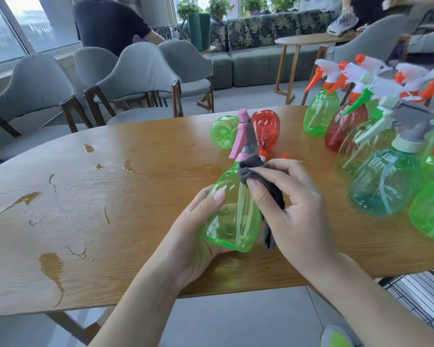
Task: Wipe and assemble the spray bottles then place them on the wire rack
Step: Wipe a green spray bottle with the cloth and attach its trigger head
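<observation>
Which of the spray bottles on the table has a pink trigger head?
Only the green bottle held in the left hand; its trigger head is pink, while the bottles standing at the right carry orange, green or grey triggers.

We see an office lounge or café-style common room: long wooden table (110, 196), grey padded chairs (140, 71), a leaf-patterned sofa (261, 31) along the wall, potted plants (218, 6) on the sill, big windows (10, 26) facing city buildings, a round side table (308, 40).
</observation>
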Demonstrator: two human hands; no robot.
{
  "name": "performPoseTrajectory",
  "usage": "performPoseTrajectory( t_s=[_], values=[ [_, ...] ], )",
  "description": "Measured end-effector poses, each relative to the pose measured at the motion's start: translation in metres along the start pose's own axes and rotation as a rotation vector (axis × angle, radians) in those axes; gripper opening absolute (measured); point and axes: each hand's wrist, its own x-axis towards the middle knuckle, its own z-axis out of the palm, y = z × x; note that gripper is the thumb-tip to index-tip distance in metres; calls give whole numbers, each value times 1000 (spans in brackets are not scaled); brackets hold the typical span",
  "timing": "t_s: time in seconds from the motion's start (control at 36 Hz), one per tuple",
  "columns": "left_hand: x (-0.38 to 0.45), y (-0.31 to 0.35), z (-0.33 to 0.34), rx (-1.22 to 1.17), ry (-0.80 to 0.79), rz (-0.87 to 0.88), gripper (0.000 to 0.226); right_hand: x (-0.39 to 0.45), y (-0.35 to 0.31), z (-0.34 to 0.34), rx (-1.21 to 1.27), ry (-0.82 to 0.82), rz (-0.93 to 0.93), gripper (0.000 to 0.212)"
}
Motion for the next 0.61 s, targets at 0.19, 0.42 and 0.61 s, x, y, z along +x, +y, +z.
performPoseTrajectory(
  t_s=[0.19,0.42,0.61],
  values=[
    [4,0,2,-70,121,34,77,-12,-8,5,-54,-58,-193,16],
    [2,-1,-2,-141,156,-23,73,-26,-2,10,-214,-218,-525,18],
    [3,4,1,-95,68,14,53,-7,-2,4,-144,-65,-341,20]
  ],
)
